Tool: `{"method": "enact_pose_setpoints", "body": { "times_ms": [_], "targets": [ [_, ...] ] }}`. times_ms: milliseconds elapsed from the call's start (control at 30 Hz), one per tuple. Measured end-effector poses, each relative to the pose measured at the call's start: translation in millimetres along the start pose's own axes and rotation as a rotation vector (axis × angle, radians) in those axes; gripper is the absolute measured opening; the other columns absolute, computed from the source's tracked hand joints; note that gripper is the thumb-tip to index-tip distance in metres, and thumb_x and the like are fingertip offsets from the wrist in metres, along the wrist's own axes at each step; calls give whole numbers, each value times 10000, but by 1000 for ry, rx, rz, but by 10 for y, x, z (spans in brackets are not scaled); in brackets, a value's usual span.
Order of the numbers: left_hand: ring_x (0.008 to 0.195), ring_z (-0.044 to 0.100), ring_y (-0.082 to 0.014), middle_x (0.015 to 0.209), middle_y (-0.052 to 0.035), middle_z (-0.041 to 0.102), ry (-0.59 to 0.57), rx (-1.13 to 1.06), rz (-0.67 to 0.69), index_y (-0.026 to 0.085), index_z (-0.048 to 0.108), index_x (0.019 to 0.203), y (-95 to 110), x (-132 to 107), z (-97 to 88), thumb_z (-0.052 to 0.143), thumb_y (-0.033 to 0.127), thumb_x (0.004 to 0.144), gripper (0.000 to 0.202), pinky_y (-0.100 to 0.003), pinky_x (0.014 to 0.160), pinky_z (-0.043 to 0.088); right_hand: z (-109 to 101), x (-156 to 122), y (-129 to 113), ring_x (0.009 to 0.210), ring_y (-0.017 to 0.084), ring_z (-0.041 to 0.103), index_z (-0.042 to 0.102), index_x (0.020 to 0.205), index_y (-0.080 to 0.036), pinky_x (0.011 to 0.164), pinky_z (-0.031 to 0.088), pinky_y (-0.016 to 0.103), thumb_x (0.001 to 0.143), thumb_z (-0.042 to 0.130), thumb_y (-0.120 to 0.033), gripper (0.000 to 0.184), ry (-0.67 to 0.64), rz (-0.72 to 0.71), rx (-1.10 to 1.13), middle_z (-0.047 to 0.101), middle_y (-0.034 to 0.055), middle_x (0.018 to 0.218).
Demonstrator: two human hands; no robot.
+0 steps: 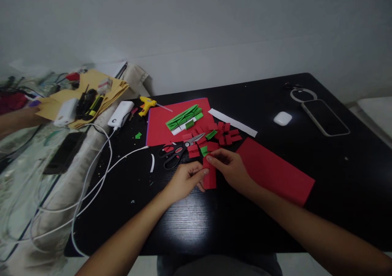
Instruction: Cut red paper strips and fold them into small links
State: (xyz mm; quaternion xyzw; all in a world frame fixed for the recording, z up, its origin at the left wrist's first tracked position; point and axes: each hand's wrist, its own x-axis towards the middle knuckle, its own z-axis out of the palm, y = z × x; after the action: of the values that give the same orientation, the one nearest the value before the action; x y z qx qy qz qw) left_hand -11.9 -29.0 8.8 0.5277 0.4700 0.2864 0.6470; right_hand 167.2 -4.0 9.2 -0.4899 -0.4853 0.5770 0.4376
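Observation:
A folded strip of red paper (210,179) is held between my two hands above the black table. My left hand (187,179) pinches its left edge, thumb on top. At its upper end, my right hand (228,165) grips the strip with thumb and fingers. Just beyond them lie several folded red paper pieces (225,135) and a small green piece (204,150). Black-handled scissors (186,144) rest with blades apart behind my left hand. A large red sheet (275,172) lies beside my right forearm. Folded green paper (185,117) sits on another red sheet (156,123).
A yellow glue gun (147,105) and white power bank (120,113) stand at the back left, with white cables (107,174) trailing down. A white paper strip (232,121), earbud case (282,119) and phone (325,117) lie to the right. Another person's arm (20,122) shows at far left.

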Motion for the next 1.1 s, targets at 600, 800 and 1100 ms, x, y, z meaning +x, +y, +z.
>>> {"method": "enact_pose_setpoints", "body": {
  "times_ms": [600,800,1100],
  "targets": [
    [515,669,-139,596,22,567,-4,48,-1,145,543,728,24,-17,5,629,543,891,439,-237,503,566,6,-11,48,817,177,693,671,872,-205,766,551,315,674,852,-309,287,-93,31,79,731,9,864],
    [522,680,-159,613,-12,624,-33,11,-27,140,568,785,4,-25,14,587,569,912,448,-270,505,584,15,-36,23,817,197,712,676,895,-205,766,568,339,705,831,-340,280,-42,4,27,738,23,849],
    [487,658,-140,645,-47,668,-103,-55,-124,140,565,782,40,-67,74,589,577,897,453,-241,457,551,-80,71,26,831,206,699,713,886,-192,783,562,346,695,852,-358,289,122,-52,-22,742,44,874]
  ]
}}
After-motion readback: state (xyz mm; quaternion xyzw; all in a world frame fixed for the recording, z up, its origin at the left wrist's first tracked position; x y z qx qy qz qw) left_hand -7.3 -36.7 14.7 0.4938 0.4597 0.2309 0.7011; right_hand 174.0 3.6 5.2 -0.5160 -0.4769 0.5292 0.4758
